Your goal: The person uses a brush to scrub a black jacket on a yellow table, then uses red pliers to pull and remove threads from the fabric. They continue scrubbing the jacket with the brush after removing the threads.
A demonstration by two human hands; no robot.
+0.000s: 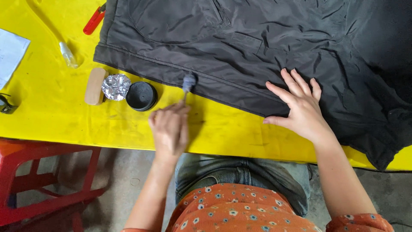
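A dark grey jacket (257, 47) lies spread over a yellow table (51, 111). My left hand (169, 129) grips a small brush (188, 82) whose bristle head touches the jacket's lower hem; the hand looks blurred. My right hand (300, 107) rests flat with fingers spread on the jacket near its front edge, pressing the cloth down. A round black tin (141, 96) sits on the table just left of my left hand.
Beside the tin lie a crumpled foil ball (116, 87) and a wooden block (95, 86). A small clear bottle (68, 55), a red-handled tool (94, 20) and white paper (10, 53) lie farther left. A red plastic stool (38, 184) stands below the table.
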